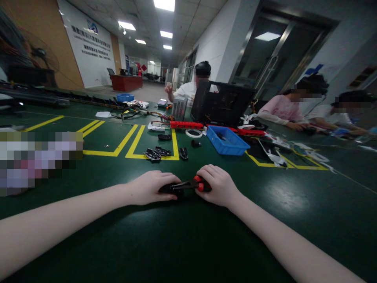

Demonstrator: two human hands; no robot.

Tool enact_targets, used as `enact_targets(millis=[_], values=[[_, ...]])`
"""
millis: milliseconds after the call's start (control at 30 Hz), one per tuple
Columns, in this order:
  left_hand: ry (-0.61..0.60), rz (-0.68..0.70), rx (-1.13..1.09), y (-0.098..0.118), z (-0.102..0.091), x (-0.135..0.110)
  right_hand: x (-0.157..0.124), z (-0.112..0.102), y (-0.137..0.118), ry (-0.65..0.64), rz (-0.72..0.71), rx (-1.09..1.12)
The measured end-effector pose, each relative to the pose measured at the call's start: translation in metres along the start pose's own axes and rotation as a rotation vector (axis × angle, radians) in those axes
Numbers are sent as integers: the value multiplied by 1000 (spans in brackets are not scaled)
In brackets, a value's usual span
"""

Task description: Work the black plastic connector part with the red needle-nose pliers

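our left hand (pixel 154 188) pinching a small black plastic piece (pixel 166 189); our right hand (pixel 219 184) gripping red-and-black metal pliers (pixel 193 184), nose toward 9 o'clock

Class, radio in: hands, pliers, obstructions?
Right hand gripping pliers. Left hand holding black part. Pliers' nose at part. Blue bin beyond, not between hands.

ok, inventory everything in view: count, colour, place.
Pliers: one, black and red, right hand
Held piece: one, black, left hand
Table: one, green, foreground
Loose pieces: several, black, beyond hands
Trays: two, blue, centre right, back left
Red strips: count unclear, red, behind near tray
Case: one, black, back right
Metal box: one, grey, left of case
Cables: many, mixed, table back
Tape: several, yellow, table
Desk: one, red, background
People: at least three, white or pink tops, around table
Left hand: one, bare, centre
Right hand: one, bare, centre
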State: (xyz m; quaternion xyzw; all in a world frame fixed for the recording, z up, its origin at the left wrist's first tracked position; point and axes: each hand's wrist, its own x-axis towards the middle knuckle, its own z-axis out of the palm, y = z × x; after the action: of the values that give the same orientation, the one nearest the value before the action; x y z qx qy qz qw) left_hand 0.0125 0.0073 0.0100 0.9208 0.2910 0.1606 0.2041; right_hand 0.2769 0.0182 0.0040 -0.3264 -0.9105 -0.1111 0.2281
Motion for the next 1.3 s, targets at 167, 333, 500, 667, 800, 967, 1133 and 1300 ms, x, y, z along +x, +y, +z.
enact_targets(millis=[167,333,500,667,800,967,1133,1300], values=[[-3,-17,-20,1,-1,-1,-1,2,1,-8,-11,-14],[1,-14,-29,4,-2,-2,0,1,0,-17,-19,-16],[0,-4,-18,4,-2,-1,0,1,0,-4,-19,-15],[5,-2,-25,5,-3,-1,-1,1,1,22,-29,-3],[4,-3,-24,6,-3,-2,0,0,1,51,-35,3],[7,3,-40,6,-3,-2,0,0,1,75,-28,-3],[21,14,-36,5,-3,-1,-1,1,1,75,-26,-11],[32,10,-35,6,-2,-2,0,0,0,71,-36,-10]])
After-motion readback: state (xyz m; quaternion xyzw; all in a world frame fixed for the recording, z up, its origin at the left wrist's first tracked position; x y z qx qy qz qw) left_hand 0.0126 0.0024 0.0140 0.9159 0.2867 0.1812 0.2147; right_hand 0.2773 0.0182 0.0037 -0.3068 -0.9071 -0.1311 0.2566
